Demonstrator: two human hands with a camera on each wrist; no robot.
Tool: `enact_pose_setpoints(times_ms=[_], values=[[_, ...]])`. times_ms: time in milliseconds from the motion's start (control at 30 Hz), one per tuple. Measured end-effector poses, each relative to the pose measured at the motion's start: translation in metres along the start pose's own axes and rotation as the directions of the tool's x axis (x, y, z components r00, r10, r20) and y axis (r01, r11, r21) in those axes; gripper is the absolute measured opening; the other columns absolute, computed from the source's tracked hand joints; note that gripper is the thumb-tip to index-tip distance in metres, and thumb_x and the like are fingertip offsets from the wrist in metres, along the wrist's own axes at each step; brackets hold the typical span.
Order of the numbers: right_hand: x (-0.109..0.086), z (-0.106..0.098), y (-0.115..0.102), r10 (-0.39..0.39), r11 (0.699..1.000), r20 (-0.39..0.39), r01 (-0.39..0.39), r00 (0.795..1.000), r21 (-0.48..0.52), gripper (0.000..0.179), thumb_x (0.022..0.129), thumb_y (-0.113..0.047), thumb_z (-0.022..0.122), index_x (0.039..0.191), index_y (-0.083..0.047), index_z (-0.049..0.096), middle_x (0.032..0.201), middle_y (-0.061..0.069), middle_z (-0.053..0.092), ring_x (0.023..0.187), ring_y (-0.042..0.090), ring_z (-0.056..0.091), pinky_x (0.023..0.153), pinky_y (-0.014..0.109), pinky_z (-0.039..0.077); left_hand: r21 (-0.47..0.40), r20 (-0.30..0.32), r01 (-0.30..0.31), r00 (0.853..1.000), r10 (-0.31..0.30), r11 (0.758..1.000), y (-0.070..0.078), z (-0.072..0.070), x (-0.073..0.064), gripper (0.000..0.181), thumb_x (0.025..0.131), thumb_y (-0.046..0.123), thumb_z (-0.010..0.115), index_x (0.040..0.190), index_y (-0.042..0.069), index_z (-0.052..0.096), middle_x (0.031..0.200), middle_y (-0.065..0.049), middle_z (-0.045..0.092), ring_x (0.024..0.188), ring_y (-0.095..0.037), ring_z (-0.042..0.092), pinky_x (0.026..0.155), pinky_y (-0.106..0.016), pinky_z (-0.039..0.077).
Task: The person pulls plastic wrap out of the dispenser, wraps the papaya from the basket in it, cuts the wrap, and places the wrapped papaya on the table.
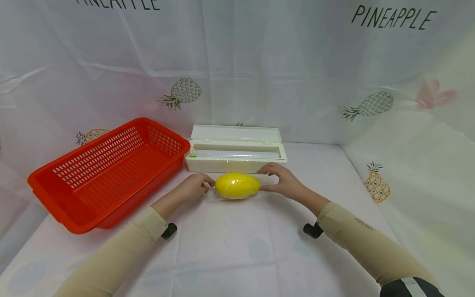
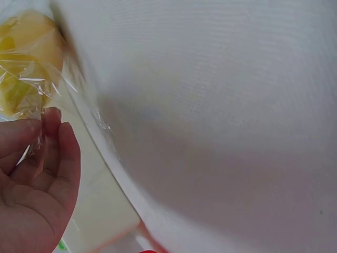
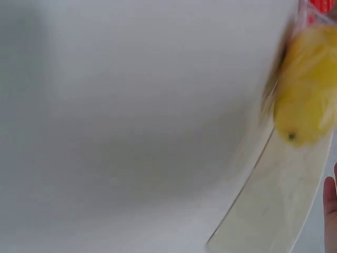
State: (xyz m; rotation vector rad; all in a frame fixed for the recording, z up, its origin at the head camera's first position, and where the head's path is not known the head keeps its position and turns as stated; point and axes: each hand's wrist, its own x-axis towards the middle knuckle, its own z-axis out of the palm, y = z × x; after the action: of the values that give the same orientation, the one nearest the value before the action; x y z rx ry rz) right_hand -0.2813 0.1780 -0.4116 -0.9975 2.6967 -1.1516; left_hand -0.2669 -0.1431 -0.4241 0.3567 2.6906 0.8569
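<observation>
A yellow fruit (image 1: 238,186), mango-like and wrapped in clear cling film (image 2: 39,79), lies on the table in the middle of the head view. At its left end my left hand (image 1: 193,185) pinches a gathered twist of the film between thumb and fingers, plain in the left wrist view. My right hand (image 1: 283,181) is at the fruit's other end, thumb close to its tip and fingers apart from it; whether the thumb touches cannot be told. Only some right fingers (image 3: 330,192) show at the right wrist view's edge. Just behind stands a white cling film box (image 1: 226,166), lid raised.
Inside the box lies a film roll (image 1: 237,154), with a small green piece (image 1: 193,155) at its left. A red perforated basket (image 1: 107,216) stands at the left, its corner against the box. Behind hangs a pineapple-print cloth (image 1: 237,62). A white cloth (image 1: 237,255) covers the table.
</observation>
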Motion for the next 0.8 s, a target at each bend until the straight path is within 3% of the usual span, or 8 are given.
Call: enact_pose_setpoints(times_ms=[100, 267, 400, 567, 800], values=[[0.013, 0.012, -0.011, -0.033, 0.999, 0.041, 0.034, 0.999, -0.024, 0.054, 0.077, -0.024, 0.085, 0.125, -0.01, 0.064, 0.127, 0.002, 0.059, 0.12, 0.025, 0.051, 0.103, 0.049, 0.041, -0.002, 0.003, -0.008, 1.0, 0.008, 1.0, -0.001, 0.001, 0.001, 0.03, 0.087, -0.006, 0.064, 0.116, 0.002, 0.069, 0.109, -0.008, 0.069, 0.096, -0.025, 0.061, 0.083, -0.036, 0.054], [0.031, 0.028, -0.02, -0.02, 0.998, 0.14, 0.028, 0.99, -0.059, 0.068, 0.076, -0.029, 0.085, 0.135, -0.009, 0.058, 0.138, 0.004, 0.053, 0.131, 0.027, 0.044, 0.11, 0.049, 0.033, -0.029, 0.017, -0.008, 1.0, 0.009, 1.0, -0.003, 0.001, 0.001, 0.031, 0.087, -0.006, 0.063, 0.116, 0.001, 0.069, 0.107, -0.008, 0.069, 0.089, -0.022, 0.06, 0.073, -0.03, 0.054], [0.04, 0.035, -0.019, 0.01, 0.997, 0.189, 0.004, 0.982, -0.072, 0.071, 0.075, -0.027, 0.086, 0.136, -0.008, 0.056, 0.139, 0.004, 0.052, 0.129, 0.025, 0.044, 0.11, 0.044, 0.034, -0.059, 0.023, -0.012, 1.0, 0.013, 0.998, -0.007, 0.002, 0.001, 0.03, 0.088, -0.005, 0.063, 0.117, 0.002, 0.069, 0.108, -0.009, 0.068, 0.085, -0.021, 0.058, 0.071, -0.028, 0.053], [0.046, 0.037, -0.018, 0.028, 0.998, 0.212, -0.017, 0.977, -0.054, 0.071, 0.074, -0.024, 0.088, 0.135, -0.008, 0.056, 0.134, 0.005, 0.053, 0.123, 0.024, 0.047, 0.107, 0.041, 0.038, -0.119, 0.006, 0.02, 1.0, -0.019, 0.993, -0.015, 0.0, -0.003, 0.029, 0.091, -0.001, 0.063, 0.119, 0.006, 0.068, 0.113, -0.009, 0.065, 0.088, -0.022, 0.058, 0.077, -0.031, 0.054], [0.05, 0.036, -0.018, 0.053, 0.998, 0.237, -0.046, 0.97, -0.035, 0.07, 0.072, -0.025, 0.088, 0.133, -0.012, 0.056, 0.131, 0.001, 0.052, 0.12, 0.021, 0.048, 0.105, 0.038, 0.04, -0.225, 0.025, 0.055, 0.998, -0.05, 0.973, -0.025, -0.006, -0.011, 0.027, 0.094, 0.009, 0.064, 0.12, 0.004, 0.067, 0.113, -0.01, 0.065, 0.088, -0.022, 0.061, 0.078, -0.032, 0.055]])
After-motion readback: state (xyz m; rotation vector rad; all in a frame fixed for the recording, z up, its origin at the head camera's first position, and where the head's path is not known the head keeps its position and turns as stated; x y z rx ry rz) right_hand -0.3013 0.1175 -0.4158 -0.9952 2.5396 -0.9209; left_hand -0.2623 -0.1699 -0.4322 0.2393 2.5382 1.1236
